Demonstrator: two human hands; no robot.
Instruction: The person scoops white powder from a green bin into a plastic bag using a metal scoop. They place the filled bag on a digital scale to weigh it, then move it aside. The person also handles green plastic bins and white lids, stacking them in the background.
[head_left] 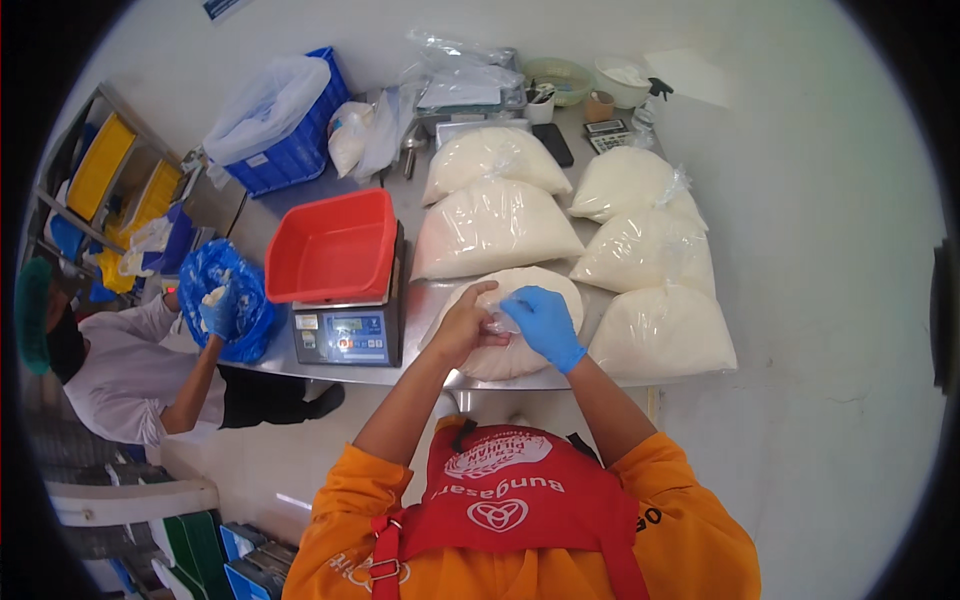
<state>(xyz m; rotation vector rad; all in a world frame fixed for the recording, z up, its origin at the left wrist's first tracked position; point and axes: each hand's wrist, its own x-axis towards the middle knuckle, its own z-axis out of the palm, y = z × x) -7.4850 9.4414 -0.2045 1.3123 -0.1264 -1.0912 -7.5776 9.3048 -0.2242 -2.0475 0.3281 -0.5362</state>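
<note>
A clear plastic bag full of white powder (498, 364) sits at the table's front edge, with its gathered neck between my hands. My bare left hand (466, 326) closes its fingers around one side of the neck. On the other side, my right hand (546, 325), in a blue glove, pinches the plastic with its fingertips. The bag's top is partly hidden by my fingers, so I cannot tell whether it is tied. Behind it, two similar filled bags (497, 232) lie in a row. Three more (663, 335) line the right side, their necks gathered.
Left of my bag, a red basin (335, 245) rests on a digital scale (345, 335). A co-worker's gloved hand (217, 312) is in a blue plastic bag (250, 340). At the back stand a lined blue crate (285, 150), a calculator (607, 136) and a spray bottle (645, 117).
</note>
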